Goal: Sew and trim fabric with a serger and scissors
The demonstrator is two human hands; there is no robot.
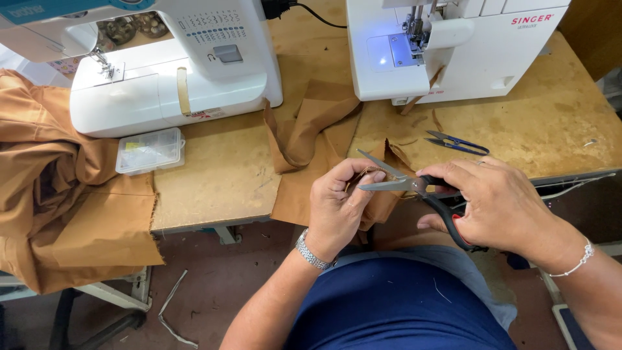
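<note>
Figure: head view, with the scissors [414, 188] as landmark. Far left of the scissors, I am seeing a heap of tan cloth [61, 194] spilling over the edge of the worktable [220, 175], likely parked there to leave the working space free; its lower folds are hanging out of sight. Up and left of the scissors a white sewing machine [175, 65] is standing, with a clear plastic box [150, 150] in front of it. Just left of the scissors, the left hand [337, 210] is pinching a small tan fabric piece [379, 194] up to the parted blades, fingers closed on it. The right hand [499, 207] is gripping the black and red handles; I cannot make out what the blades are meeting. Above the scissors a second white machine [447, 45] is lit, and right of them small blue snips [457, 142] are lying idle
</note>
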